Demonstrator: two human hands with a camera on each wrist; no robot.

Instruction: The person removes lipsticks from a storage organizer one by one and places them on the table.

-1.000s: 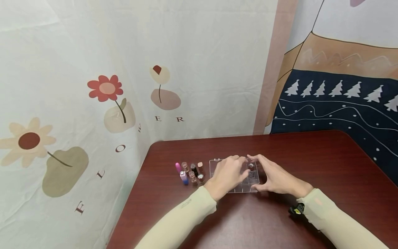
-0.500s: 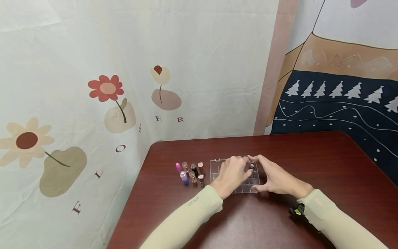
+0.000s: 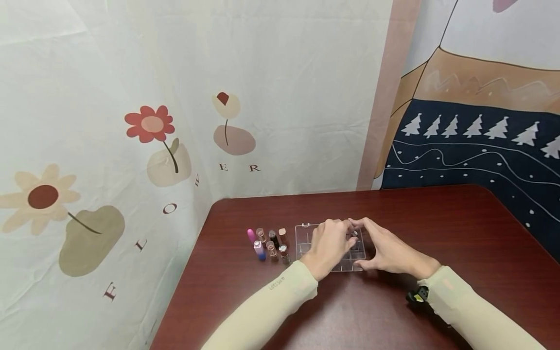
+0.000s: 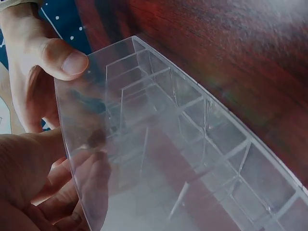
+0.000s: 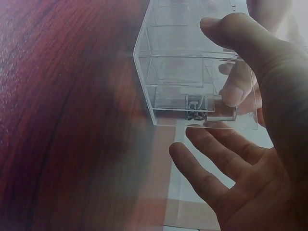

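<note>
A clear plastic divided organizer (image 3: 302, 236) sits on the dark red table. One lipstick tube (image 5: 221, 109) with a silvery band stands in a corner compartment on its right side. Over the organizer reaches my left hand (image 3: 329, 245), thumb and fingers curled at the top of that tube; in the right wrist view a fingertip lies against it. My right hand (image 3: 385, 245) grips the organizer's right end, with the thumb at the near corner and fingers at the far corner. The left wrist view shows the right thumb (image 4: 72, 62) on the clear wall, beside several undivided-looking larger and smaller cells.
Left of the organizer several lipsticks stand in a cluster, among them a pink one (image 3: 251, 235), a purple-blue one (image 3: 259, 250) and a black-topped one (image 3: 273, 238). Fabric with flower prints (image 3: 280, 97) hangs behind the table (image 3: 415, 209).
My left hand has shifted a little to the right, closer to the lipstick tube in the organizer. The right hand has stayed in place on the organizer.
</note>
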